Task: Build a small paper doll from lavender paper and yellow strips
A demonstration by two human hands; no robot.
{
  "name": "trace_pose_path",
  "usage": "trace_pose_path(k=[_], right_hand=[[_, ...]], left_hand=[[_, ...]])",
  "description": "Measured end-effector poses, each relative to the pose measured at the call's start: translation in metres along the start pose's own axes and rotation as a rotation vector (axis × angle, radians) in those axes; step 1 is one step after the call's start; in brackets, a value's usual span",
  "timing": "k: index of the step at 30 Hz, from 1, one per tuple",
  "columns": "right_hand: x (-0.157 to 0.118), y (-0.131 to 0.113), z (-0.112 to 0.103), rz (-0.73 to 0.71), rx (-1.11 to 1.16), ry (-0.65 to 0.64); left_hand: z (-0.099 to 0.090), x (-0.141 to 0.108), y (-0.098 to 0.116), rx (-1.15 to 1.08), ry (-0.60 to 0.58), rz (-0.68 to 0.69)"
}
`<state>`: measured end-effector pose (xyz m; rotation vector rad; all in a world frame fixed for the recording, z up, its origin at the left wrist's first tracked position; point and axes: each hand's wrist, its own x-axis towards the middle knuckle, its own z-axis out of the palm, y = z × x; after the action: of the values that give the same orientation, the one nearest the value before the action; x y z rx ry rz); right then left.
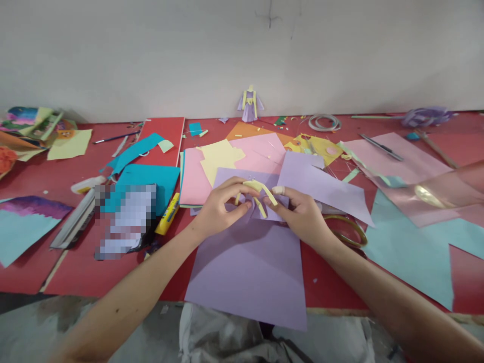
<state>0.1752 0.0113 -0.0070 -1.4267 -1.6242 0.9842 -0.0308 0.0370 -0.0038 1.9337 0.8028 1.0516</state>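
My left hand (223,204) pinches a small folded paper piece, purple with pale yellow strips (269,195), between thumb and fingers. On its other side, my right hand (302,214) grips the piece's edge with thumb and index finger, and a white wrap covers one fingertip. Both hands hover over a large purple paper sheet (249,272) that hangs past the table's front edge. Against the wall stands a small paper dress figure (250,105) in purple and yellow. Fingers hide part of the held piece.
A yellow glue stick (167,214), a pixelated phone (130,219) and a grey cutter (75,217) lie left. Scissors with olive handles (359,233) rest by my right wrist. Another person's blurred arm (463,187) reaches in from the right, over pink paper (401,151).
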Motion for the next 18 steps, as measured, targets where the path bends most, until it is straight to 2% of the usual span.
trace_pose_path(k=[6,13,18], right_hand=[[0.0010,-0.0017,-0.0010,-0.050,-0.068,0.006],[0.0016,-0.0024,-0.0030,-0.039,-0.073,-0.038],[0.0020,-0.0007,-0.0029,-0.019,-0.027,-0.032]], left_hand=[[0.0000,-0.0004,-0.0022,0.007,0.007,0.005],[-0.0011,-0.0001,-0.0035,0.046,0.013,0.056],[-0.0028,0.0001,-0.0039,0.040,-0.021,0.023]])
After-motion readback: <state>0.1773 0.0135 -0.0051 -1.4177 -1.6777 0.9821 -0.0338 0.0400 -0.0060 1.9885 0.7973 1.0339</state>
